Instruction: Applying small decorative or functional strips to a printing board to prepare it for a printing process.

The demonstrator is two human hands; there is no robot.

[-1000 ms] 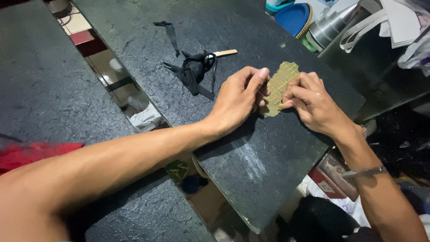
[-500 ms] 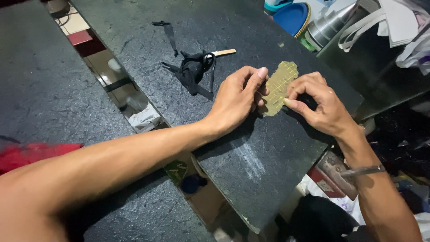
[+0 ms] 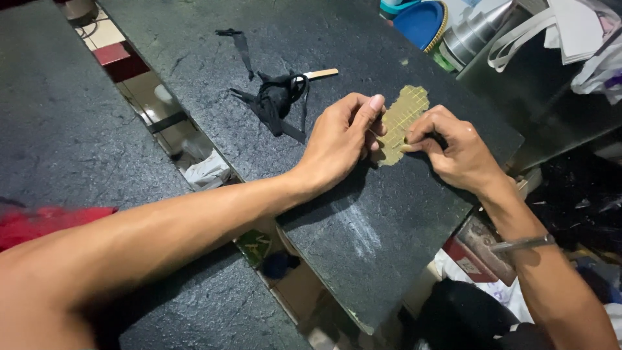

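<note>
Two dark, rough stone slabs fill most of what I can see: the nearer one [image 3: 71, 142] on the left, and the bigger work slab [image 3: 389, 214] running off to the right, with a gap between them showing tiled floor and clutter below. Behind the work slab's far edge stand a blue bowl-shaped container [image 3: 420, 23] and a shiny metal pot [image 3: 470, 39], with white cloth and straps [image 3: 570, 32] heaped just beside them. On the slab, well apart from the far clutter, lies a tangle of black fabric strips [image 3: 275, 100], and a pale flat wooden stick [image 3: 322, 74] pokes out from behind it. A patch of chalky white smear [image 3: 359, 230] marks the stone nearer me. The small yellow-green gridded piece [image 3: 403, 116] lies flat on the work slab, between the two hands. The left hand [image 3: 340, 139] reaches in across the gap, its fingers together and bent, pressing down on the piece's left edge and hiding part of it. The right hand [image 3: 453, 152] sits just beside it, thumb and forefinger pinched together at the piece's lower right edge; a thin metal bangle [image 3: 521, 244] circles that wrist.
</note>
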